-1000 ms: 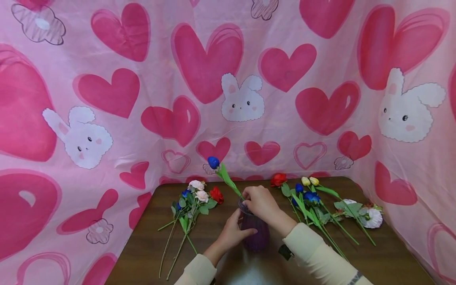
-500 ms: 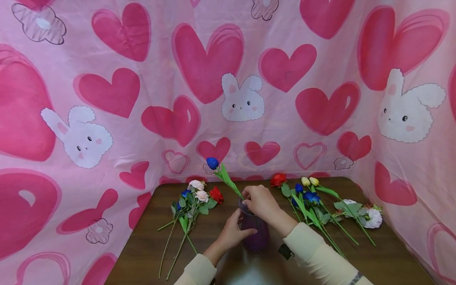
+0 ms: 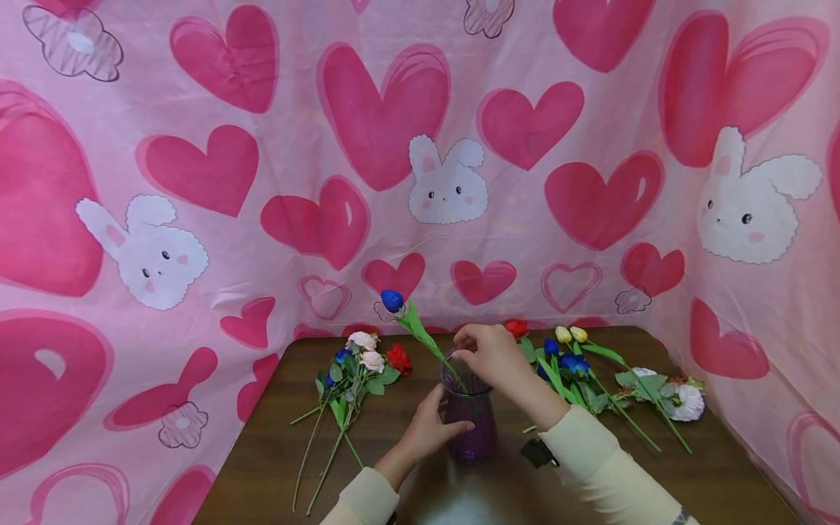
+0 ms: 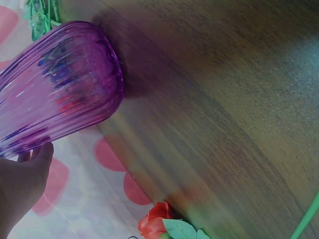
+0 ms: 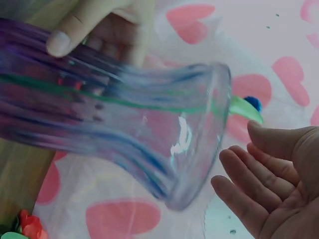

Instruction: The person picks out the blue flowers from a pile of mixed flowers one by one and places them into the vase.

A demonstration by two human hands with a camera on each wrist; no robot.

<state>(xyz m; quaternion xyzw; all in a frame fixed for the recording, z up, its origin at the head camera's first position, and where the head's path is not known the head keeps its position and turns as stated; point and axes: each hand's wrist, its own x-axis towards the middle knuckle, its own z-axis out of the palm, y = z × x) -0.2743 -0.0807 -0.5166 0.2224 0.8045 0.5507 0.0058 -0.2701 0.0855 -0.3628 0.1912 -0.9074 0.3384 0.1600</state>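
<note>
A purple ribbed glass vase stands on the wooden table. My left hand holds it around the body, thumb on the near side; in the left wrist view that hand appears at the vase's edge. One blue tulip leans left out of the mouth, and its green stem runs down inside the glass. Just above the rim, my right hand is apart from the tulip. In the right wrist view, its fingers are loosely bent with nothing between them.
At left lie pink roses, a red rose and small blue flowers. At right are yellow tulips, blue flowers, a red rose and a white flower. A pink heart-print cloth hangs behind the table.
My right hand has let go of the tulip stem and moved up and slightly right, off the vase mouth. The left hand and vase have stayed in place.
</note>
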